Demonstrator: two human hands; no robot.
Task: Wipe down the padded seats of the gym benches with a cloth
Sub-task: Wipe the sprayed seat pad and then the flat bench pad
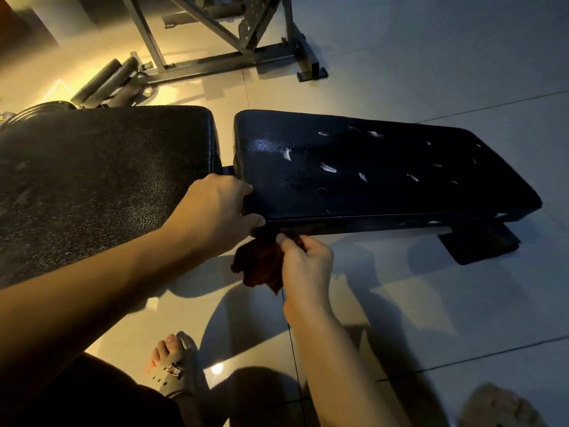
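Observation:
A black padded seat [385, 167] with worn, torn spots lies at centre right, and a second, larger black pad [101, 174] joins it on the left. My left hand [215, 211] grips the near left corner of the seat, fingers curled over its edge. My right hand [304, 260] pinches a dark brown cloth [261, 266] just below the seat's front edge; the cloth hangs bunched under it.
A grey metal frame [221, 41] with foam rollers [104, 81] stands on the tiled floor behind the bench. The bench's black foot [480, 245] sits at right. My sandalled feet [175, 368] stand on the tiles near the bottom.

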